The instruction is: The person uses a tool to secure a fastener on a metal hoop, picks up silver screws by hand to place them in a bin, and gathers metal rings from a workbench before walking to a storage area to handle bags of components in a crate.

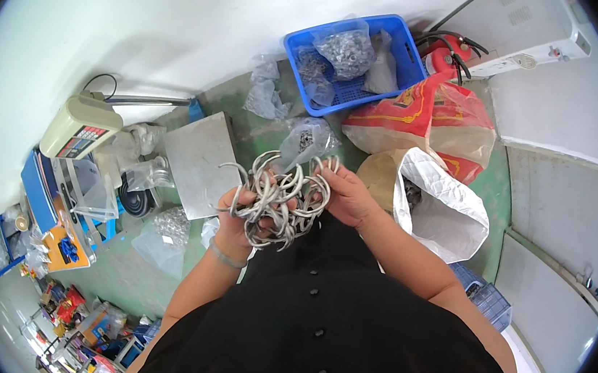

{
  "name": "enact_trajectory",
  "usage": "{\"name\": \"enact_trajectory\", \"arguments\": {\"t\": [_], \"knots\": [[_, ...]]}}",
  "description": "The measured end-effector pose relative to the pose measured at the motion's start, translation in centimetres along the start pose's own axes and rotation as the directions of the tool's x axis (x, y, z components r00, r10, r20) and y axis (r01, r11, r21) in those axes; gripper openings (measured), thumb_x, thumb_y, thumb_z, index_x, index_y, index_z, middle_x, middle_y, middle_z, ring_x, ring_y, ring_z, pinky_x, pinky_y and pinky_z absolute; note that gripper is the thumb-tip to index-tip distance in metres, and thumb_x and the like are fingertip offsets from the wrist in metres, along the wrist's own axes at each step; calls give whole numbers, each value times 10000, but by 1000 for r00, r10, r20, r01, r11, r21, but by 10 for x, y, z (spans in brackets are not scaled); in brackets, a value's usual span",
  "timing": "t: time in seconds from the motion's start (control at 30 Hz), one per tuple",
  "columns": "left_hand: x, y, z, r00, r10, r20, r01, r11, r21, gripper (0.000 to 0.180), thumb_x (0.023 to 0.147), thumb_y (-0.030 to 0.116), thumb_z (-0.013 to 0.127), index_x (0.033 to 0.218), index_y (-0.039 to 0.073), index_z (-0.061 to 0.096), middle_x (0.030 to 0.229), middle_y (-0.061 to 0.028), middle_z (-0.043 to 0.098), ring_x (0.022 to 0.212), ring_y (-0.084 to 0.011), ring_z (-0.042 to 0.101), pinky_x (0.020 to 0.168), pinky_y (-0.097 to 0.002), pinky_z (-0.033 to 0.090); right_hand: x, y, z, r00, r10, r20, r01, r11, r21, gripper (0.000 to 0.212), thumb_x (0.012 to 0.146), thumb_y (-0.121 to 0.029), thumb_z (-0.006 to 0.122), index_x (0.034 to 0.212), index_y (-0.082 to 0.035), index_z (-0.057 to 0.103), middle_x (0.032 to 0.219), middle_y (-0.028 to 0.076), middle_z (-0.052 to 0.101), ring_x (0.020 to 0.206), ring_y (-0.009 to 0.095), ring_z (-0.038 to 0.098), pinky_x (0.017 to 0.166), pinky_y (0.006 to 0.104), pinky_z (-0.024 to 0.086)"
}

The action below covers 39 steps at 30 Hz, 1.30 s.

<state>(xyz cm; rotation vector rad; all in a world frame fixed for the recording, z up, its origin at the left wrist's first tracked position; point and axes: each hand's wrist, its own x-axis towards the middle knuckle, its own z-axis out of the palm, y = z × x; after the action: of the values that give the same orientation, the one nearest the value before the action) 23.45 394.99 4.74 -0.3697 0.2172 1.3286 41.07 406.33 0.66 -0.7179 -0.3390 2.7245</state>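
A tangled bunch of curved silver metal hooks (283,203) is held up in front of my body. My left hand (236,218) supports the bunch from its left side, with fingers curled among the pieces. On the other side, my right hand (347,196) has its fingers closed on hooks at the bunch's right edge. Parts of both hands' fingers are hidden by the metal. Just beyond the bunch lies a clear plastic bag (309,141) with small dark pieces in it. An open white woven sack (449,209) stands right of my right hand.
A flat metal scale platform (198,165) with a beige display unit (83,127) stands at left. Ahead are a blue crate (332,101) of bagged parts, a red and beige sack (430,120) and red fire extinguishers (440,58). More bags (166,234) lie on the green floor.
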Motion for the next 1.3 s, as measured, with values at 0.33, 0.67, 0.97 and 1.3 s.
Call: {"name": "enact_trajectory", "arguments": {"t": [0.33, 0.67, 0.97, 1.3], "knots": [[35, 89, -1, 992, -127, 9, 125, 988, 91, 358, 720, 161, 518, 1066, 71, 524, 934, -359, 511, 522, -211, 555, 462, -256, 488, 75, 1, -1, 985, -76, -154, 66, 995, -69, 124, 873, -148, 498, 969, -71, 496, 861, 37, 573, 793, 146, 560, 735, 287, 453], [52, 132, -27, 998, -65, 1, 65, 995, -81, 364, 702, 135, 517, 1039, -1, 520, 977, -379, 495, 666, -341, 596, 468, -264, 500, 162, 30, -9, 968, 68, -243, -26, 985, 173, 95, 879, -177, 485, 892, -83, 478, 664, 32, 518, 563, 132, 501, 531, 262, 429], [66, 134, -56, 973, 163, 166, -161, 987, -27, 379, 734, 178, 534, 1093, 57, 513, 990, -358, 473, 668, -291, 601, 504, -257, 526, 195, -4, -5, 966, 17, -259, -1, 998, 62, 127, 883, -220, 483, 837, -103, 465, 655, -2, 478, 499, 76, 406, 485, 227, 404], [79, 110, -45, 956, 230, 181, -225, 973, -47, 362, 725, 173, 555, 1066, 55, 527, 980, -334, 476, 606, -248, 590, 486, -246, 516, 177, -36, -6, 984, -43, -171, 49, 998, 33, 139, 881, -220, 494, 827, -99, 451, 638, -9, 436, 492, 54, 337, 450, 196, 287]]}}
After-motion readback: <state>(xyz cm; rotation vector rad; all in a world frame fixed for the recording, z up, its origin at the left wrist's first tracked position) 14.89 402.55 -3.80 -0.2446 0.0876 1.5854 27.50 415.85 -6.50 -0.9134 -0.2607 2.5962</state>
